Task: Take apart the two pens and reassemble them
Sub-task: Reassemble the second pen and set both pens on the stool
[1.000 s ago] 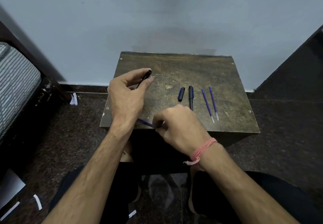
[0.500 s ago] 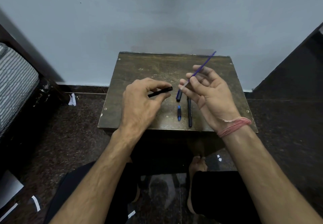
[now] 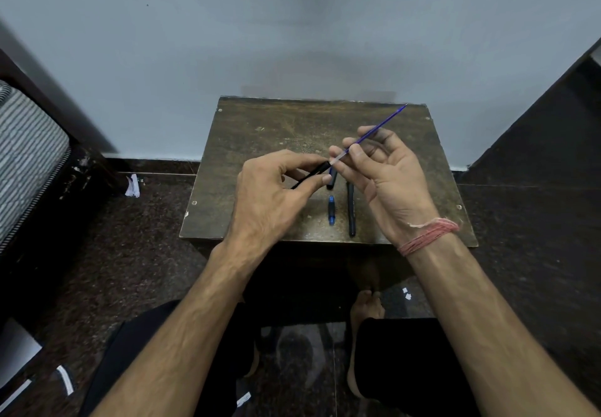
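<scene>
My left hand [image 3: 276, 195] pinches a black pen barrel [image 3: 312, 174] between thumb and fingers, its open end pointing right. My right hand [image 3: 387, 176] holds a thin blue refill [image 3: 377, 128] slanting up to the right, and the refill's clear tip sits at the barrel's mouth. On the small dark wooden table [image 3: 260, 130] below the hands lie a short blue pen piece [image 3: 331, 210], a black pen barrel [image 3: 351, 210] and a dark cap [image 3: 331, 178] partly hidden by my fingers.
The table stands against a pale wall. A striped mattress [image 3: 26, 153] is at the left, dark furniture [image 3: 553, 124] at the right. Paper scraps [image 3: 131, 185] lie on the dark floor. My knees and a bare foot [image 3: 367, 306] are below the table's front edge.
My right hand rose from the table's front edge with the blue refill and brought its tip to the black barrel. My left hand turned the barrel and moved right to meet it.
</scene>
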